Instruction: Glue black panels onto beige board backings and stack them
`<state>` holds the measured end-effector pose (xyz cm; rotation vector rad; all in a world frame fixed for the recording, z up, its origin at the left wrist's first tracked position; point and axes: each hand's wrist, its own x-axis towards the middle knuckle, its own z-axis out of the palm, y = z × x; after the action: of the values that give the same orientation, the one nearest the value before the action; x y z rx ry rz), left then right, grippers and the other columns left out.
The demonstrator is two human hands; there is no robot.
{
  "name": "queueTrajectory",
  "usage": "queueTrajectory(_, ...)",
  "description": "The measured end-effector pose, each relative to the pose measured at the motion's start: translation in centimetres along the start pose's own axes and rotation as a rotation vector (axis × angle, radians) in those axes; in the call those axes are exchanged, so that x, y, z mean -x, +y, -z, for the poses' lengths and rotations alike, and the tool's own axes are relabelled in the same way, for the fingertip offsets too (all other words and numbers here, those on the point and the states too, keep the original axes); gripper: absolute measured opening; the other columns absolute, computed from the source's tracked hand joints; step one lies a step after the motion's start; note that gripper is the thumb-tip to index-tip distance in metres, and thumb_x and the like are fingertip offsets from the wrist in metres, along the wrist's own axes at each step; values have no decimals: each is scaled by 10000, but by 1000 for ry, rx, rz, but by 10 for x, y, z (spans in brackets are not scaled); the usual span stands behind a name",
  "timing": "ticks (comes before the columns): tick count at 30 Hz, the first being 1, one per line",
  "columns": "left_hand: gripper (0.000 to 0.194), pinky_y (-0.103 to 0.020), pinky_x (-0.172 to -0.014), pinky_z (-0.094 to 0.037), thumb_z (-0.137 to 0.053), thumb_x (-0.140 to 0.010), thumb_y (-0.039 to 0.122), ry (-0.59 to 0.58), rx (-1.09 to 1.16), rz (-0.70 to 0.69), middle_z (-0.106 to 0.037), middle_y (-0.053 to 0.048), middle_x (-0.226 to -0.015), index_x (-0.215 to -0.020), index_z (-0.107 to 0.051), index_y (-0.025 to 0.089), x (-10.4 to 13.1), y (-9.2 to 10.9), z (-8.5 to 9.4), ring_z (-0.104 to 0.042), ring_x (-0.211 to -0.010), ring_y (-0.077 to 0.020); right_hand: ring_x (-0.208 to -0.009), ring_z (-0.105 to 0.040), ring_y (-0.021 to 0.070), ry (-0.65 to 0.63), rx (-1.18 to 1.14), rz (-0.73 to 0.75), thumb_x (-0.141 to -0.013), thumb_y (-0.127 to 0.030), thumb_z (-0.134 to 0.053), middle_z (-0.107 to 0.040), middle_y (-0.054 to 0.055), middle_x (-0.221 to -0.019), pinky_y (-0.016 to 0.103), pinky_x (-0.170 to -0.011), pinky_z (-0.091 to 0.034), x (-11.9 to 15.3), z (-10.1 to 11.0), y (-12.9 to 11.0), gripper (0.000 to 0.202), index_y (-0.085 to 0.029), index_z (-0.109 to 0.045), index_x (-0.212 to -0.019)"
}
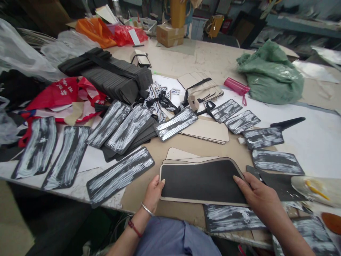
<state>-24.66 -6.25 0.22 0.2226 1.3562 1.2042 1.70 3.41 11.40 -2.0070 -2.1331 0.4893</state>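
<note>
A black rectangular panel with a thin beige edge (pixel 198 181) is held flat above the table's front edge. My left hand (pixel 154 192) grips its left end, thumb on top. At its right end, my right hand (pixel 257 190) clasps the edge with the thumb on the black face. Beige panels (pixel 178 155) lie partly hidden just behind it. Dark strips streaked with white surround it: one to the left (pixel 119 176), one behind (pixel 176 124), one under its front right corner (pixel 231 217) and several more at both sides.
A bundle of dark strips (pixel 114 76) lies at the back left beside a red bag (pixel 64 94). A green sack (pixel 271 74), a pink pouch (pixel 236 85) and a black-handled tool (pixel 290 123) are on the right. Farther back stands a cardboard box (pixel 169 35).
</note>
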Motion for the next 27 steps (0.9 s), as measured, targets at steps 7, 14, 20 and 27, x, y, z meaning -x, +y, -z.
queueTrajectory(7, 300, -310, -794, -430, -586, -677, 285, -23, -83, -43, -663, -63, -883, -935, -582, 132, -4, -9, 5, -588, -850, -204, -360, -458, 110, 106, 37, 226, -783, -579, -320, -508, -20, -456, 209, -404, -345, 16, 24, -43, 432, -230, -490, -593)
queueTrajectory(14, 377, -319, -853, -420, -644, -645, 313, -55, 28, -63, -669, -62, -908, -977, -594, 141, -3, -7, 1, -583, -910, -214, -412, -504, 113, 113, 42, 224, -781, -509, -388, -544, -19, -501, 201, -426, -361, 23, 41, -56, 340, -231, -555, -678)
queueTrajectory(20, 377, -311, -785, -466, -670, -643, 308, -117, 214, 68, -676, -59, -883, -973, -570, 154, 9, 11, 11, -614, -843, -190, -537, -549, 157, -8, -191, -98, -690, -530, -471, -592, 7, -570, 224, -487, -418, 8, 20, -23, 341, -204, -561, -648)
queueTrajectory(27, 321, -295, -685, -497, -737, -548, 267, -122, 198, 143, -679, -61, -739, -791, -583, 126, 2, 27, 34, -633, -745, -196, -697, -600, 224, -313, -762, -321, -687, -533, -502, -648, 38, -715, 316, -631, -479, 14, -60, 17, 358, -198, -572, -788)
